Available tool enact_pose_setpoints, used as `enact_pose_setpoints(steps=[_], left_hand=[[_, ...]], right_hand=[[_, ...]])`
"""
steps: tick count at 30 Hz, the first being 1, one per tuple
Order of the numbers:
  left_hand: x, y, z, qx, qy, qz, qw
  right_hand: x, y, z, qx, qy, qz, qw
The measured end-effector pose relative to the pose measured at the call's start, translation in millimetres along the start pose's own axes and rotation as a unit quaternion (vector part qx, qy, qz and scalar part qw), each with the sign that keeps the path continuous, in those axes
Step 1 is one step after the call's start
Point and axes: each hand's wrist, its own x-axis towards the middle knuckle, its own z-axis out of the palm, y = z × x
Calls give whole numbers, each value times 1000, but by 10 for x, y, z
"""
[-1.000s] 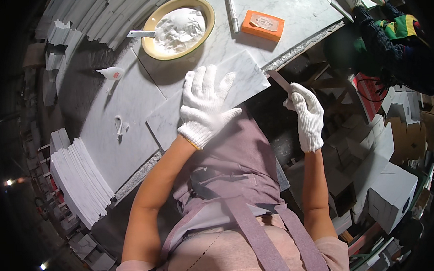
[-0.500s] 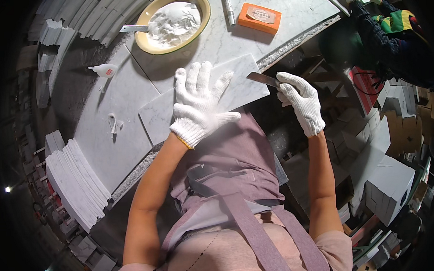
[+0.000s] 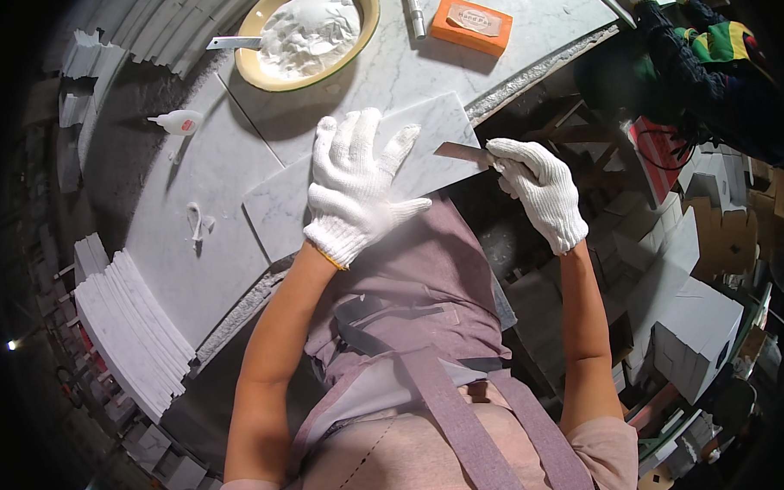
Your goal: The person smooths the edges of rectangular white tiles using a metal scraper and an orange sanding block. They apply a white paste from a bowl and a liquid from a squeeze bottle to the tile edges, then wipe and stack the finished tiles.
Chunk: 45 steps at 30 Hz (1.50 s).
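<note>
Both my hands wear white knit gloves. My left hand [image 3: 355, 173] lies with fingers spread on a grey-veined marble tile [image 3: 274, 206], which rests on the slab worktop near its front edge. To the right, my right hand [image 3: 538, 188] is closed around a flat metal blade [image 3: 463, 152]. The blade points left over the right end of the tile; whether it touches the surface I cannot tell. Its gripped end is hidden inside my fingers.
Beyond the tile sit a yellow bowl [image 3: 371, 30] of white powder with another blade [image 3: 229, 43] in it, an orange hand pad [image 3: 471, 28] and a metal tube [image 3: 414, 15]. A small squeeze bottle [image 3: 180, 123] lies left. Tiles [image 3: 131, 327] are stacked left. A co-worker [image 3: 705, 70] is at far right.
My right hand has shifted slightly left, bringing the blade farther over the tile's right end. My left hand stays spread on the tile. The view has moved a little.
</note>
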Motion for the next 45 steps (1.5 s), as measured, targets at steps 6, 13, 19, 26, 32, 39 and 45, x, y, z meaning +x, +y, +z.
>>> enact_pose_setpoints(steps=[6,13,19,26,32,39,45], left_hand=[[3,1,-15,-5,4,0,1000],[3,-7,3,-12,6,1,1000],[-4,-28,8,-13,5,3,1000],[6,-33,1,-8,0,7,1000],[14,-32,-7,-19,-10,1,1000],[7,-44,0,-11,-1,2,1000],[23,-44,8,-15,-12,-2,1000]], right_hand=[[-39,3,72,-69,22,-61,995],[-109,12,142,-81,58,-65,993],[-240,12,290,-117,118,-93,982],[-219,76,397,-118,162,-106,974],[-349,68,530,-101,187,-109,971],[-297,0,603,-64,204,-67,975],[-362,-118,639,-48,184,-26,981]])
